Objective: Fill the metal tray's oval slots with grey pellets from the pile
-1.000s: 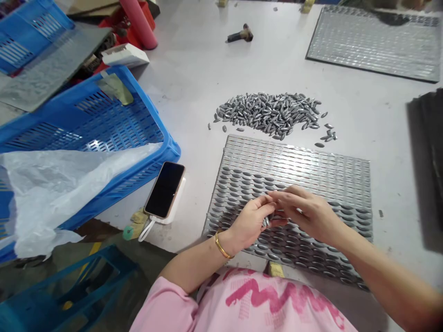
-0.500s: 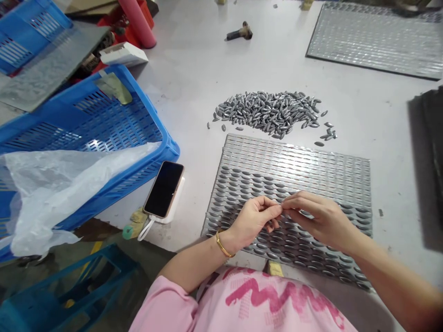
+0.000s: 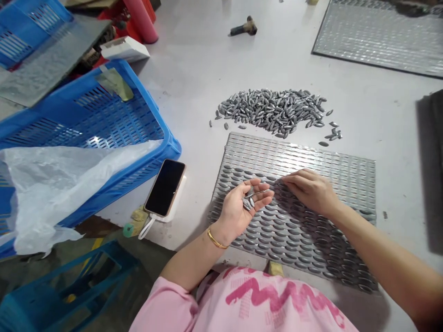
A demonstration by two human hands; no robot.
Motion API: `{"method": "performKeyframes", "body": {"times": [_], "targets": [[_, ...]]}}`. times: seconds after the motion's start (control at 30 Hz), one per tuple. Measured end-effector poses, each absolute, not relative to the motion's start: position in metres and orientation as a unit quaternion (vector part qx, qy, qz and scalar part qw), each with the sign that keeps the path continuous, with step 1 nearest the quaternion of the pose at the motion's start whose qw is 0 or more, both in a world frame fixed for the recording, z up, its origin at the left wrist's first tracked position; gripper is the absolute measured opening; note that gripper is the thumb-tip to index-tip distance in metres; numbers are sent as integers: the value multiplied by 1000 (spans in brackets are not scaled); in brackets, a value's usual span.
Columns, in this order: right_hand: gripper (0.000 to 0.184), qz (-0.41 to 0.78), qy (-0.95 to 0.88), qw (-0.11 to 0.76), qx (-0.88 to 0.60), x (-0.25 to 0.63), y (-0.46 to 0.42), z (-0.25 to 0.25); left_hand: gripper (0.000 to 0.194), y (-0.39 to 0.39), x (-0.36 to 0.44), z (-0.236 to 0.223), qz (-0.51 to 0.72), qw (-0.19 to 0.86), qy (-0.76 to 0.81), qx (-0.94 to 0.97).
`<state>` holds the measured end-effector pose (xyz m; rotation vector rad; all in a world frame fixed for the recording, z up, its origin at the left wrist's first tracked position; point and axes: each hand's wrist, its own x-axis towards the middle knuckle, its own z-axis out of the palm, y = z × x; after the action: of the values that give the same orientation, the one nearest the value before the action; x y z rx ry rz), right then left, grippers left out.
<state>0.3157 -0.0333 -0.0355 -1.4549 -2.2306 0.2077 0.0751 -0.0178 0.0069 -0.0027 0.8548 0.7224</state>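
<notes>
My left hand (image 3: 238, 205) is turned palm up with its fingers curled, cupping several grey, spindle-shaped pieces (image 3: 248, 201). Over the grid plate my right hand (image 3: 309, 189) has thumb and fingers pinched together; what sits at the fingertips is too small to make out. The metal grid plate (image 3: 263, 146) lies under both hands. Rows of the grey pieces (image 3: 277, 233) fill its near part, while the slots along its far part hold none. Beyond the plate's far edge lies a heap of the same pieces (image 3: 273, 110), with a few loose ones (image 3: 334, 133) to its right.
A blue crate (image 3: 138, 101) with a plastic bag (image 3: 69, 184) stands at left, beside a phone (image 3: 165, 188) on a white cable. A small dark tool (image 3: 244, 27) lies at the back. Another grid plate (image 3: 380, 39) is at far right, above a dark stack (image 3: 438, 147).
My hands have parted. The left has drawn back left and turned palm up, showing the pieces. The right has moved slightly up and away over the plate.
</notes>
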Motion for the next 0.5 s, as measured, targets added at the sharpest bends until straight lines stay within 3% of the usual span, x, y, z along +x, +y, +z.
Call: {"method": "performKeyframes", "body": {"times": [0.3, 0.5], "targets": [[17, -3, -854, 165, -493, 318, -31, -33, 10, -24, 77, 10, 327, 849, 410, 66], [25, 23, -876, 103, -470, 321, -26, -23, 12, -26, 77, 9, 315, 858, 396, 90]]}}
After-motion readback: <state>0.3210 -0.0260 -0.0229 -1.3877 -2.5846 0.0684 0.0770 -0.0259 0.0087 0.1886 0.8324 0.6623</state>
